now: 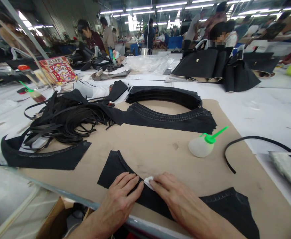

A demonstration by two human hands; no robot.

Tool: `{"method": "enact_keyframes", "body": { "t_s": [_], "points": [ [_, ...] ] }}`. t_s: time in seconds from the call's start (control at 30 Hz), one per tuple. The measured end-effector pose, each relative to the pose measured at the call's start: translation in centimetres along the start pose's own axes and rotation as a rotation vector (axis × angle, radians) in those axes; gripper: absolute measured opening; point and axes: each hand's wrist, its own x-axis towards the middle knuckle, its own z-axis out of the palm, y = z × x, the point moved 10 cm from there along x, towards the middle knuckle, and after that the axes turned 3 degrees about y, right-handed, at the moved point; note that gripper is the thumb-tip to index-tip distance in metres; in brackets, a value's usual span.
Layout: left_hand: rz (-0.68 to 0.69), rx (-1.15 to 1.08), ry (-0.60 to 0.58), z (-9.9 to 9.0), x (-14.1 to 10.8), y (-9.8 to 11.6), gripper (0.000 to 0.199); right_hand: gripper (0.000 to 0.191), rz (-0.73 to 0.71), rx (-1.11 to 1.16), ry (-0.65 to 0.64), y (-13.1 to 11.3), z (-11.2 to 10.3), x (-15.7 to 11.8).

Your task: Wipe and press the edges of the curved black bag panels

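Observation:
A curved black piece [157,200] lies on the tan board near the table's front edge. My left hand [122,196] rests flat on its left part, fingers spread a little and holding nothing. Just right of it, my right hand [172,192] has its fingers closed on a small white cloth [149,182], pressed at the piece's upper curved edge. The right end of the piece, with pale marks along its edge, shows beyond my right forearm. A clear bottle with a green spout [201,146] stands behind my right hand.
Black strips [68,116] are heaped at the left, beside another curved piece [45,157]. Stacked curved pieces [164,94] lie at the back of the tan board [145,146]. A black cord [259,137] curves at right. Black bags [200,64] and several people are farther back.

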Motion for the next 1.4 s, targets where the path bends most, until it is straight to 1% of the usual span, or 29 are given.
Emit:
{"method": "enact_keyframes", "body": {
  "t_s": [0.07,0.13,0.23,0.3,0.33,0.4,0.5,0.53,0.6,0.67,0.73,0.8,0.83,0.9,0.97,1.03,1.1,1.13,1.2,1.3,1.33,1.4],
  "points": [
    [0.0,-0.007,-0.002,0.0,0.0,0.0,0.035,0.048,-0.033,-0.056,0.002,-0.2,0.8,-0.1],
    [-0.009,-0.012,-0.013,0.2,-0.1,-0.2,0.035,0.051,-0.065,-0.099,0.015,0.2,0.6,-1.7],
    [-0.01,-0.018,-0.019,0.2,-0.1,-0.3,0.037,0.062,-0.105,-0.176,0.075,1.4,-1.4,-4.7],
    [-0.006,-0.022,-0.015,0.1,-0.1,-0.3,0.037,0.062,-0.083,-0.186,0.081,2.2,-2.4,-5.4],
    [-0.007,-0.023,-0.015,0.1,-0.1,-0.3,0.036,0.06,-0.054,-0.157,0.066,2.4,-2.6,-5.2],
    [-0.007,-0.02,-0.023,0.2,-0.1,-0.2,0.037,0.058,0.002,-0.062,0.02,2.2,-2.0,-3.6],
    [0.001,-0.016,-0.029,0.3,-0.1,-0.1,0.037,0.049,-0.004,-0.003,-0.024,0.5,-0.3,-1.0],
    [0.006,-0.018,-0.027,0.3,-0.2,-0.1,0.037,0.045,-0.016,-0.007,-0.04,0.1,0.3,-0.7],
    [0.009,-0.026,-0.022,0.4,-0.2,-0.1,0.037,0.042,-0.031,-0.015,-0.07,0.2,1.0,-1.3],
    [0.0,-0.034,-0.014,0.4,-0.2,-0.2,0.036,0.05,-0.056,-0.046,-0.047,1.0,0.3,-3.5],
    [-0.011,-0.044,-0.005,0.4,-0.3,-0.3,0.035,0.059,-0.085,-0.131,0.024,2.0,-1.6,-5.9],
    [-0.015,-0.053,-0.001,0.5,-0.4,-0.3,0.035,0.059,-0.064,-0.203,0.081,3.0,-3.6,-7.2],
    [-0.016,-0.057,0.003,0.4,-0.4,-0.2,0.035,0.056,-0.036,-0.198,0.087,3.3,-4.1,-7.2],
    [-0.014,-0.053,0.006,0.4,-0.5,-0.2,0.036,0.052,0.033,-0.117,0.059,3.3,-4.1,-5.9],
    [-0.005,-0.044,0.002,0.5,-0.5,-0.1,0.037,0.051,0.061,-0.02,0.003,2.2,-2.8,-3.5],
    [0.012,-0.034,-0.003,0.5,-0.4,0.0,0.038,0.048,0.039,0.018,-0.038,0.8,-1.3,-1.4],
    [0.023,-0.033,0.003,0.4,-0.3,0.1,0.038,0.044,0.02,0.033,-0.07,0.2,-0.1,-0.9],
    [0.029,-0.034,0.008,0.3,-0.3,0.1,0.038,0.045,0.025,0.045,-0.084,0.4,0.2,-1.3],
    [0.031,-0.034,0.012,0.3,-0.1,0.1,0.038,0.05,0.072,0.085,-0.098,1.7,0.2,-3.3],
    [0.02,-0.034,0.012,0.2,-0.1,0.0,0.037,0.05,0.166,0.124,-0.072,4.5,-1.2,-6.4],
    [0.014,-0.035,0.014,0.2,0.0,0.0,0.036,0.048,0.184,0.132,-0.048,5.0,-1.7,-6.9],
    [0.007,-0.035,0.017,0.1,0.0,0.0,0.036,0.044,0.193,0.151,0.009,5.2,-2.7,-6.8]
  ]
}}
